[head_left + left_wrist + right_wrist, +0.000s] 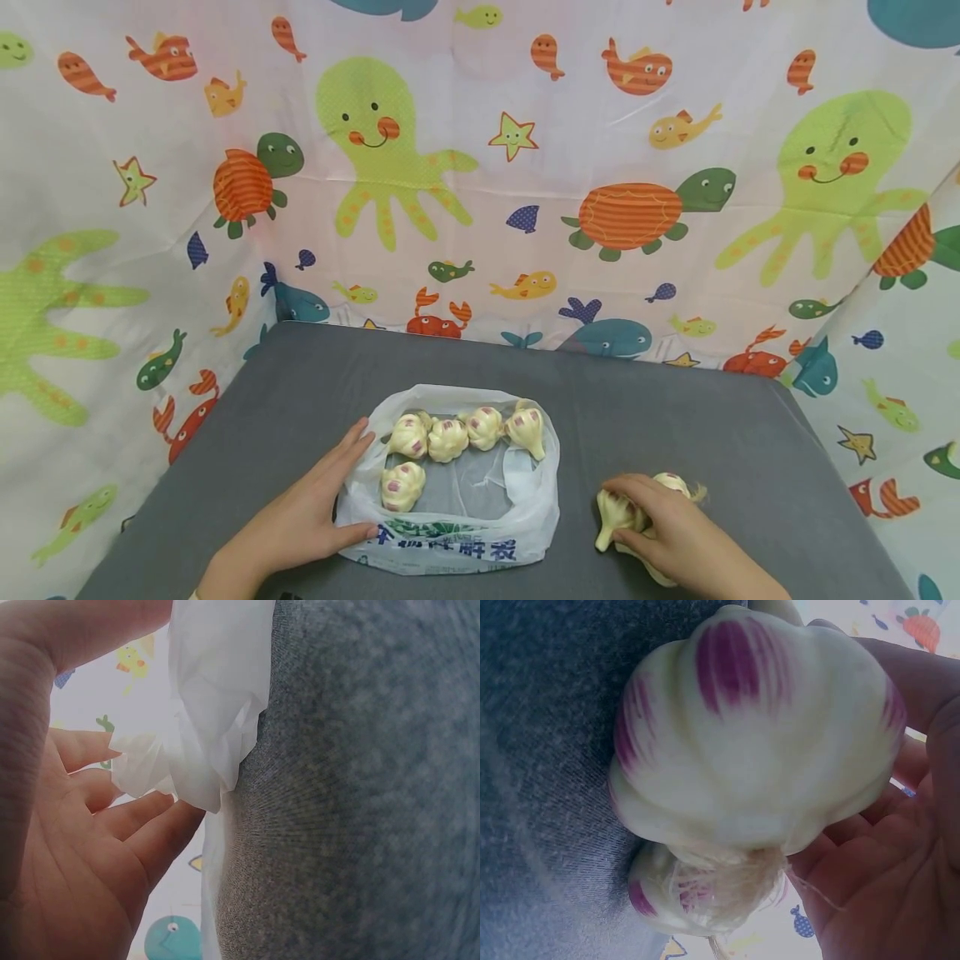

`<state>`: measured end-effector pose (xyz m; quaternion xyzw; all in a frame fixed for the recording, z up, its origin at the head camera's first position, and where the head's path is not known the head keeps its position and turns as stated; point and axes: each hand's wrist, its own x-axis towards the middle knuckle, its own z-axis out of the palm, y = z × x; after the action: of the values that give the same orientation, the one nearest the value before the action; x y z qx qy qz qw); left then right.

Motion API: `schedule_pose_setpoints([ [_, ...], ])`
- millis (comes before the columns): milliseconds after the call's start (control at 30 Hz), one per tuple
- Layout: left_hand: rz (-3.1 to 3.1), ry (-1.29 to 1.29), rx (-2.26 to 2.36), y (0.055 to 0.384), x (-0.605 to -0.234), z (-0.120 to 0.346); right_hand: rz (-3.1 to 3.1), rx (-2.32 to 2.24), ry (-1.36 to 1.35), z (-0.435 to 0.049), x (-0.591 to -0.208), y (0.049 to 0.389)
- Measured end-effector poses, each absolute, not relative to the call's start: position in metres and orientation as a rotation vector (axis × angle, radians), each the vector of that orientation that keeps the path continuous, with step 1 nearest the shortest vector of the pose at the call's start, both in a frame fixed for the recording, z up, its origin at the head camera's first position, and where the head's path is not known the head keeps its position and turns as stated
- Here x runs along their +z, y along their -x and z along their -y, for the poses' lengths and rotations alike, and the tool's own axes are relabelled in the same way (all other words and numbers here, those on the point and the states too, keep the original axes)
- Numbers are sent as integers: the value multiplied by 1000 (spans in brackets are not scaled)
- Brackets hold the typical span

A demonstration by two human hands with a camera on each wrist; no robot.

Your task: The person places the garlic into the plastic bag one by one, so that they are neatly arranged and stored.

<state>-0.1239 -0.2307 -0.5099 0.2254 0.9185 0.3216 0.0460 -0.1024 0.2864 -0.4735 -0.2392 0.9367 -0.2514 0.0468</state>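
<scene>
My left hand (303,508) rests against the left side of a white plastic bag (536,533), fingers extended along the outside and thumb at the front. The bag stands wide open with printed lettering on its front. Inside it lie several garlic bulbs (448,440), most in a row at the back and one front left (402,487). To the bag's right, my right hand (671,525) grips a garlic bulb (617,510), its fingers curled over the top. More garlic (671,481) lies against that hand, partly hidden. Large in the right wrist view is a purple-streaked bulb (757,750).
A dark grey cloth (637,408) covers the table. Behind and at both sides hangs a white curtain (465,283) printed with sea animals. A small black object (288,596) shows at the bottom edge near the left forearm.
</scene>
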Motion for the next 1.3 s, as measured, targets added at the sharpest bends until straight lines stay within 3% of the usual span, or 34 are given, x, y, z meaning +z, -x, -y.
schedule_pose_setpoints([
  [600, -2813, -703, 980, 125, -509, 230, -2878, -749, 691, -284, -462, 105],
  [933, -2819, -694, 981, 125, -510, 230, -2966, -784, 876, -279, -456, 108],
  [1300, -2807, -687, 980, 124, -509, 230, -2992, -761, 878, -264, -443, 116],
])
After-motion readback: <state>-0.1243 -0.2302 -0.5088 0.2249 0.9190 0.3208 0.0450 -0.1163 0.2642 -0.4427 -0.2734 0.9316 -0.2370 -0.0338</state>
